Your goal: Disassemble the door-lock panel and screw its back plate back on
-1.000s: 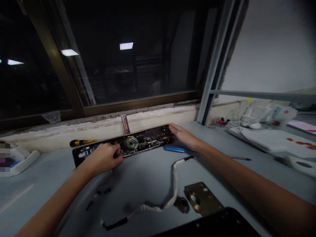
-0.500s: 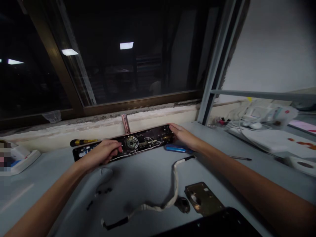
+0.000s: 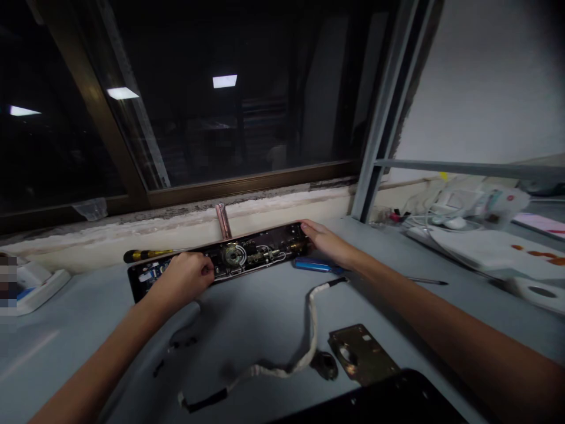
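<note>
Head view shows a long black housing [image 3: 285, 237] at the back of the table [image 3: 260, 324], its open face toward the person, probably so that the inner parts can be reached; whether it lies flat or leans cannot be told. The right hand [image 3: 325, 241] grasps the housing's right end, thumb at the upper corner, seemingly to steady it; the left hand [image 3: 189, 275] is curled over the housing's left part, fingertips bent inward, and whether they pinch anything cannot be told.

Behind the housing's left part lies a yellow-and-black screwdriver [image 3: 145, 255]; a copper-coloured tube [image 3: 223, 221] rises behind its middle, and a blue-handled tool [image 3: 315, 266] lies just before its right end; these leave little room along the back and right edges. Bare table lies directly in front of the housing's middle, the widest gap for moving; farther out from it, a white wrapped cable [image 3: 313, 330] bounds that room, with a metal plate [image 3: 368, 356] and small round part [image 3: 326, 366] beyond, near the black panel [image 3: 375, 403].
</note>
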A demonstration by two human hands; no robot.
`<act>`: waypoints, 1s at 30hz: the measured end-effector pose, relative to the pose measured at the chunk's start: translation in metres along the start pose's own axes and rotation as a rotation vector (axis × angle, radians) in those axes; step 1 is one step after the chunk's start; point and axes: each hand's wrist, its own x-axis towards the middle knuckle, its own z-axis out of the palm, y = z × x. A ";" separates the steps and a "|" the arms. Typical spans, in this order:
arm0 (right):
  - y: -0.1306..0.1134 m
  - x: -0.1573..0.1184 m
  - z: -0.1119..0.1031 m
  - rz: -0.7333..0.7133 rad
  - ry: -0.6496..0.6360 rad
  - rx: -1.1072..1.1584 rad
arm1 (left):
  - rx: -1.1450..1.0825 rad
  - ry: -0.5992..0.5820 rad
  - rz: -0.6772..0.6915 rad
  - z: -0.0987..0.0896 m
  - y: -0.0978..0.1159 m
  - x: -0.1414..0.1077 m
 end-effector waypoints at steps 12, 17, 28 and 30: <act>-0.003 -0.001 0.001 0.007 0.002 -0.010 | 0.197 -0.020 0.268 0.012 -0.011 -0.001; -0.003 -0.001 0.001 0.012 0.005 -0.014 | 0.212 0.058 0.268 0.021 -0.011 -0.004; -0.001 0.000 0.000 0.002 0.009 -0.015 | 0.233 0.119 0.292 0.031 -0.013 -0.005; -0.001 0.000 0.000 0.003 0.006 -0.011 | 0.215 0.124 0.294 0.031 -0.013 -0.005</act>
